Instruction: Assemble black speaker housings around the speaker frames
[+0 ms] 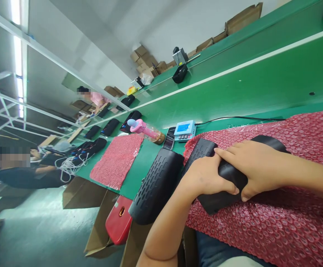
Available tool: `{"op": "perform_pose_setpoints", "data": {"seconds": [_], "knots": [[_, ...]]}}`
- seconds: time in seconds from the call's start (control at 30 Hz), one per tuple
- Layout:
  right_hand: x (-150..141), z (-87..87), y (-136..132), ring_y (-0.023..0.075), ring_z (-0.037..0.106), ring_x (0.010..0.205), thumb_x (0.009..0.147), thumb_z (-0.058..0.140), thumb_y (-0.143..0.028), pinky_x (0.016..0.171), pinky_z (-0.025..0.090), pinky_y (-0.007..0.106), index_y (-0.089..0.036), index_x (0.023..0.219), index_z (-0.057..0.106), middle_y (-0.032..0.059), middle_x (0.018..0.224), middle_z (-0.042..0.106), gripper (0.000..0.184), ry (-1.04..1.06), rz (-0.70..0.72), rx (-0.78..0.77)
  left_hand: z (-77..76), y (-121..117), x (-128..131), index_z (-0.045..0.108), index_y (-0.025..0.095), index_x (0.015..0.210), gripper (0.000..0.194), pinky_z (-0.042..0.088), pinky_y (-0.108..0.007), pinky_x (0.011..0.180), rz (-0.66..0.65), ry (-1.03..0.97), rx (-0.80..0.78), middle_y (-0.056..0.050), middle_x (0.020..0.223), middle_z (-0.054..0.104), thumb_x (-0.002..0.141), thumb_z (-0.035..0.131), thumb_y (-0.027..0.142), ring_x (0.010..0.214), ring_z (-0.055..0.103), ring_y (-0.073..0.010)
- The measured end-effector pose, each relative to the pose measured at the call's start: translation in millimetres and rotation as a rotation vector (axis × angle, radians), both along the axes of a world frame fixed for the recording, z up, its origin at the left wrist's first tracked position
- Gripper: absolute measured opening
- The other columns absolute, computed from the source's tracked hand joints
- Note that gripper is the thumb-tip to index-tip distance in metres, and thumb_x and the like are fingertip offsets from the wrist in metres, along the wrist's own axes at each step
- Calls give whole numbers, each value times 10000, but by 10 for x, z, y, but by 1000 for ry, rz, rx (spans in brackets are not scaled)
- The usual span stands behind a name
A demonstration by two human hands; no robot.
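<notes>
A black plastic speaker housing [214,204] with a slotted grille lies on red bubble wrap [295,218], gripped by both hands. My left hand [206,176] is closed around its near left part, thumb pointing right. Across its smooth curved middle, my right hand [256,165] is wrapped, with the thumb close to the left thumb. The hands hide much of the housing, so I cannot tell whether it is one piece or two. Just left of them rests another black slotted housing [157,185], tilted at the table edge and apart from my fingers.
Behind the housings are a light-blue meter [185,128] with a cable, a phone [169,138] and a pink bottle [146,129]. More bubble wrap [117,159] lies left on the green table [135,174]. A red stool [119,220] and cartons stand below. Two people sit farther left.
</notes>
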State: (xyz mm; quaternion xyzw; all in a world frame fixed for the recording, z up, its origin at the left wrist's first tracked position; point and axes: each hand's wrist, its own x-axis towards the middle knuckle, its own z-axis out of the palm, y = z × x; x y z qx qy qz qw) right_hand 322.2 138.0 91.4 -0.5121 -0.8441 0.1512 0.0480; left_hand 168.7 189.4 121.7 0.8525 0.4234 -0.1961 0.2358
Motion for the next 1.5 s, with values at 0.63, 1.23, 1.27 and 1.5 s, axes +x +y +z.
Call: {"op": "perform_pose_setpoints", "data": {"seconds": [0.63,1.23,1.27,1.5], "knots": [[5,26,-12,348,574,974,485,829,-488,820,472,463,-44,1421,280,189,1168,584,1173,12,8,-6,-5,-8,5,486,169,1242,873,490,-393,777,-18,10,-5,-95,1101,644,521,674,624,929,622,-307],[-6,112,-286,390,527,1014,392,874,-291,859,426,522,-134,1445,252,212,1198,524,1234,-171,122,-165,-310,-869,-172,354,94,1339,852,201,-617,1082,-10,-230,185,-221,1396,359,632,680,439,1305,292,-396],[-13,105,-297,384,529,1003,409,856,-271,854,427,514,-126,1449,237,214,1189,523,1219,-170,139,-157,-324,-900,-220,378,111,1324,799,194,-600,1096,18,-296,163,-204,1402,365,656,668,439,1320,285,-375],[24,-46,-531,360,521,942,434,694,-181,825,398,509,-182,1421,295,181,1137,523,1064,-23,169,13,-221,-583,-824,562,195,1072,308,356,-376,1057,305,-595,427,-92,1259,543,836,468,369,1202,477,-202]]}}
